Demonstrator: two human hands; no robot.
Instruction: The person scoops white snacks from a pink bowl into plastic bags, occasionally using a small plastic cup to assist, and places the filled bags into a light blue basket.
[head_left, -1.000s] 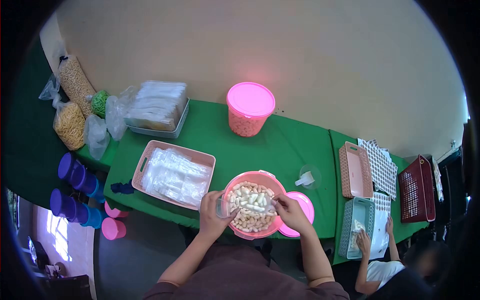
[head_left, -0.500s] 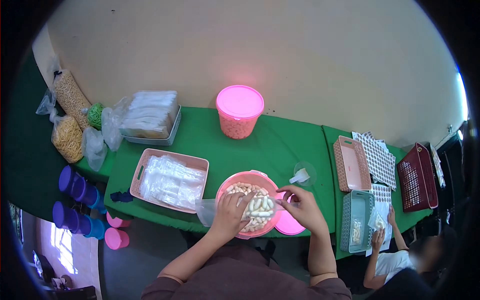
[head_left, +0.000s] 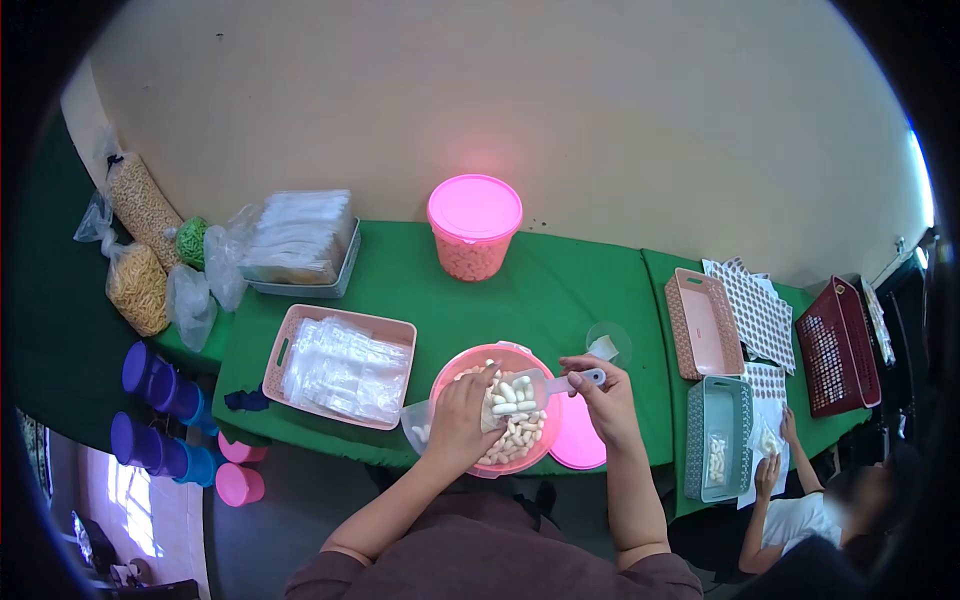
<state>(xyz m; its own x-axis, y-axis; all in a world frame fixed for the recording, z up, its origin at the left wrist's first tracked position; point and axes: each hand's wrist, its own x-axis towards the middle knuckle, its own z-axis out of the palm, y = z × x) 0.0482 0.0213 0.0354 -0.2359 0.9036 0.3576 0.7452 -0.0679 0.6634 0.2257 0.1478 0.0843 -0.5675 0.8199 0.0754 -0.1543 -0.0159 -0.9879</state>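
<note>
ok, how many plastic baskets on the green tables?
5: grey basket at back left, left pink basket in front of it; right pink basket, with teal basket nearer; maroon basket at far right.

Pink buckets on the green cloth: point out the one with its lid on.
The rear bucket, near the wall: its lid is on, while the front bucket, under the left hand, is open.

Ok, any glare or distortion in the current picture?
Head view: black, curved vignetting swallows the corners; sunlight burns out part of the pale floor at lower left; a pink glow tints the wall above the lidded bucket; highlights streak the stacked clear bags.
</note>
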